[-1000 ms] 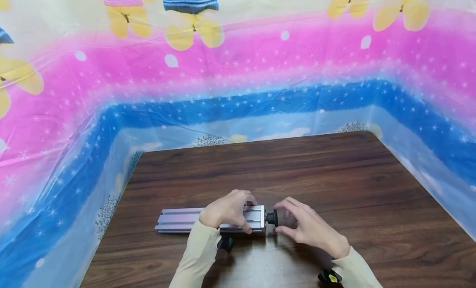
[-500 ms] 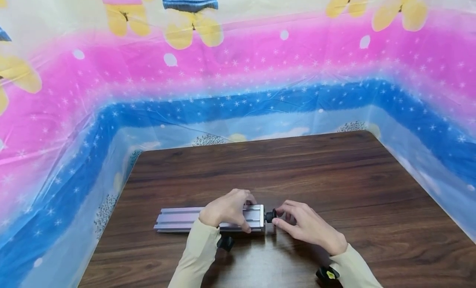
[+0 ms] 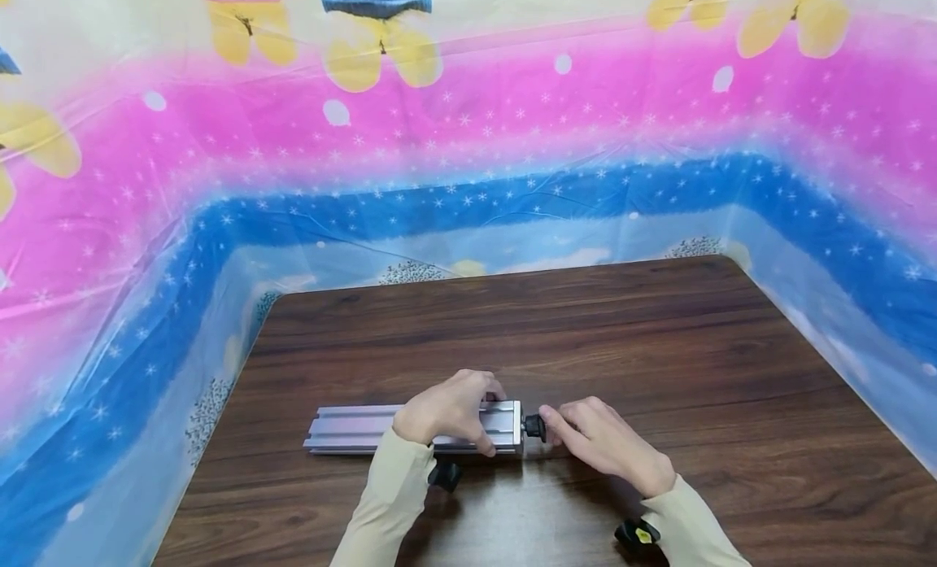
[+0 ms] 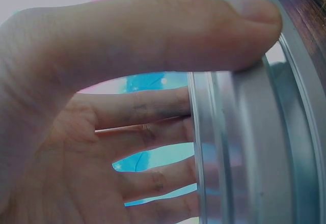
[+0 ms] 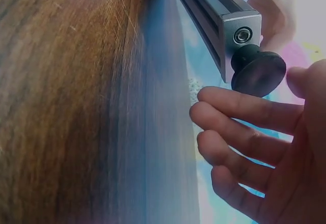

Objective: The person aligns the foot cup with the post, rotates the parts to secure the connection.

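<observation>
A silver slotted aluminium profile [image 3: 351, 429] lies lengthwise across the table. My left hand [image 3: 448, 414] straddles it near its right end, thumb on the near side and fingers on the far side, gripping it. In the left wrist view the thumb [image 4: 204, 30] presses on the profile's edge. A flat end plate with a screw [image 5: 242, 35] caps the right end, and a round black knob [image 5: 261, 74] sticks out from it. Beside the knob is my right hand [image 3: 611, 447], its thumb by the knob's rim and its fingers loosely bent, apart from it.
The dark wood-grain table [image 3: 512, 331] extends behind and to both sides of the profile. A pink and blue printed curtain [image 3: 468, 152] hangs around its back and sides. Black wrist-worn devices [image 3: 444, 475] sit at both cuffs.
My right hand's fingers closed in on the knob, then its thumb moved across the rim and the fingers came off. The knob looks tilted differently. The left hand and profile stayed put.
</observation>
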The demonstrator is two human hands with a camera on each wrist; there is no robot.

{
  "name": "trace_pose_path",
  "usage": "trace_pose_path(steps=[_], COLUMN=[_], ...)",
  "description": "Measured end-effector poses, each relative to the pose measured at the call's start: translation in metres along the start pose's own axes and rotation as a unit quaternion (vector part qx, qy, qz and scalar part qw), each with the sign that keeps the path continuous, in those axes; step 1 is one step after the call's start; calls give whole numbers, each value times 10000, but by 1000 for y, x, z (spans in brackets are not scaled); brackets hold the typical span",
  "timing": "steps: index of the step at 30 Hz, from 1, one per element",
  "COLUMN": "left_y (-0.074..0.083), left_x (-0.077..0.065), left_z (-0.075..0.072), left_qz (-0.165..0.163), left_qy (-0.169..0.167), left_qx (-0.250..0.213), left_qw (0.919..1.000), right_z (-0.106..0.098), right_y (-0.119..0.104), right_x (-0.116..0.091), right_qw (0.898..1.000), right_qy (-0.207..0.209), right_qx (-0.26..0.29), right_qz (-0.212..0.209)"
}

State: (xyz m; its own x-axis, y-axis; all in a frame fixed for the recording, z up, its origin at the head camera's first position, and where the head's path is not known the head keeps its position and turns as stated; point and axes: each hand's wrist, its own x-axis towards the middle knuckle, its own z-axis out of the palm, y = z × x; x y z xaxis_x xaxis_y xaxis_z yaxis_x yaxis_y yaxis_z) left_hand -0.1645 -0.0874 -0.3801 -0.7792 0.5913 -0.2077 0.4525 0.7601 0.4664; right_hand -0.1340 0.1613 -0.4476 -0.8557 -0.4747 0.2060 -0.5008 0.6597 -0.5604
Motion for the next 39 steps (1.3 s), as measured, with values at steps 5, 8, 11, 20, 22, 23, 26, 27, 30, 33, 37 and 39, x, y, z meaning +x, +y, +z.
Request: trace_pose_path(steps=[5, 8, 11, 20, 22, 23, 26, 27, 30, 33, 37, 39], left_y=[0, -1, -2, -1, -1, -1, -2, -1, -2, -2, -1, -1], left_x=[0, 0, 0, -1, -1, -1, -1, -1, 0, 0, -1, -1], left_z=[0, -1, -1, -1, -1, 0, 0, -1, -1, -1, -1, -1], left_qz=[67, 130, 210, 231, 231, 227, 200, 197, 214, 251, 235, 190], left_qy=[6, 37, 95, 99, 106, 113, 139, 137, 132, 125, 122, 110], left_qx=[-9, -1, 34, -41, -26, -18, 9, -29, -45, -74, -84, -80], left_qw=[10000, 9999, 9997, 9997, 9997, 9997, 9997, 9997, 9997, 9996, 9996, 9997], right_z=[0, 0, -1, -1, 0, 0, 0, 0, 1, 1, 2, 2], right_y=[0, 2, 2, 2, 2, 1, 0, -1, -3, -3, -2, -2], right_x=[-6, -8, -8, -5, -5, -5, -3, -3, -1, 1, 2, 0], right_qw=[9991, 9964, 9931, 9953, 9961, 9965, 9972, 9975, 9983, 9987, 9989, 9992], right_qy=[338, 482, 564, 358, 306, 287, 263, 257, 224, 199, 229, 251], right_qx=[-79, 35, 125, 96, 99, 94, 32, 13, -21, 16, 56, 25], right_qz=[-227, -691, -1018, -895, -823, -785, -693, -660, -537, -472, -416, -325])
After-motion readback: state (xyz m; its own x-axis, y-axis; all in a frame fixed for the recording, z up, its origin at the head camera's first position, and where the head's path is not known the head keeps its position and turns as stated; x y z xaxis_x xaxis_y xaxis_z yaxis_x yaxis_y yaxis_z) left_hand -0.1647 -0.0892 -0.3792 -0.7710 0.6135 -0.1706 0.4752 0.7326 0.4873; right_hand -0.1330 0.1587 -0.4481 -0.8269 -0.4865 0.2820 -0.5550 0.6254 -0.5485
